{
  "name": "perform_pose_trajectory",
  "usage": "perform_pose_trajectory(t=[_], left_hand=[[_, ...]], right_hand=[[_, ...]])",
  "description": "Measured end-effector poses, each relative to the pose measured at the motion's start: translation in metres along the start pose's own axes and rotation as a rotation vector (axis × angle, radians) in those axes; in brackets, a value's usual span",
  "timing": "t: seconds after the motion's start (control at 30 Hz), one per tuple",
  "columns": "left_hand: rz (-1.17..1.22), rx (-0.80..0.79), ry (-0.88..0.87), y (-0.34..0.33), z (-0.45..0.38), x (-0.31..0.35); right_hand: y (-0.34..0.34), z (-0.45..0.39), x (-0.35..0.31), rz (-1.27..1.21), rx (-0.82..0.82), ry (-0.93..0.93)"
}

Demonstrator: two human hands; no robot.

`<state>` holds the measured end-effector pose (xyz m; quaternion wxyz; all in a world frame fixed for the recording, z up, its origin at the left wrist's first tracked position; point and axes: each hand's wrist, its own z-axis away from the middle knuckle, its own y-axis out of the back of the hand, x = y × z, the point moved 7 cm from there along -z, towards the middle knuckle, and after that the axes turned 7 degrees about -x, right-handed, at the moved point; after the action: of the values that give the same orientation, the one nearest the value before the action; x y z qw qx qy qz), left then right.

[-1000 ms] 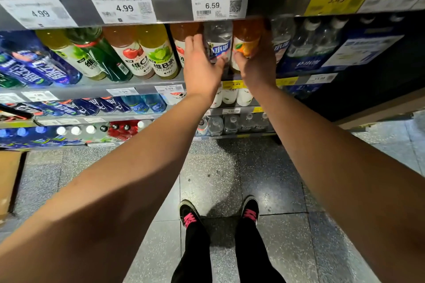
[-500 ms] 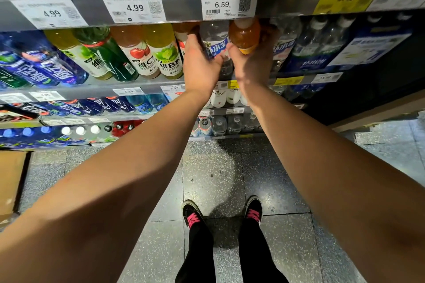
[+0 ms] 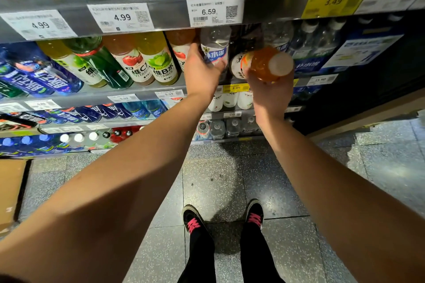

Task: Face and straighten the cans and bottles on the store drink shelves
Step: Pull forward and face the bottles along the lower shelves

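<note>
At the drink shelves (image 3: 161, 10) of a store aisle, a person reaches in with both bare arms to work on one row of bottles. On the far left of that row, blue-labelled bottles (image 3: 43, 78) lean sideways, next to a yellow-green one and a dark green bottle (image 3: 101, 62); beside these, a cherry-label bottle (image 3: 130, 62) and a lime-label bottle (image 3: 158, 62) show their fronts to the aisle, though the wide lens makes it hard to say whether they stand true. Further along, the left hand (image 3: 202, 73) grips the side of a clear bottle with a blue label (image 3: 215, 50) standing in the row, fingers wrapped round it. Just to its right, the right hand (image 3: 269, 94) grasps an orange drink bottle (image 3: 264, 65) from below; it is lifted off the shelf and tipped so its white cap points toward the camera, near a dark gap in the row. To the right stand clear water bottles (image 3: 315, 39) and a blue multipack, in shadow. Judging from this, the job is midway on this shelf: the vitamin drinks look faced, the orange bottle has yet to be set down label-forward, and the leaning blue bottles and the lower shelves appear to need attention too.
</note>
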<state>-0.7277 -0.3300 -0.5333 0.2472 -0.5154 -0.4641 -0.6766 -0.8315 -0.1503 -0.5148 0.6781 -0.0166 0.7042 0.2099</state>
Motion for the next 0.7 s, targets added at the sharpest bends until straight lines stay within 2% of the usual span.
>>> perform_pose_trajectory(t=[0.17, 0.37, 0.7], left_hand=[[-0.03, 0.063, 0.07, -0.014, -0.005, -0.005], [-0.175, 0.214, 0.105, -0.028, -0.002, 0.007], [0.012, 0.083, 0.052, -0.07, 0.012, 0.008]], right_hand=[[0.038, 0.008, 0.02, -0.132, -0.013, -0.098], [0.09, 0.019, 0.049, -0.09, -0.02, -0.148], [0.134, 0.005, 0.06, -0.008, -0.055, -0.134]])
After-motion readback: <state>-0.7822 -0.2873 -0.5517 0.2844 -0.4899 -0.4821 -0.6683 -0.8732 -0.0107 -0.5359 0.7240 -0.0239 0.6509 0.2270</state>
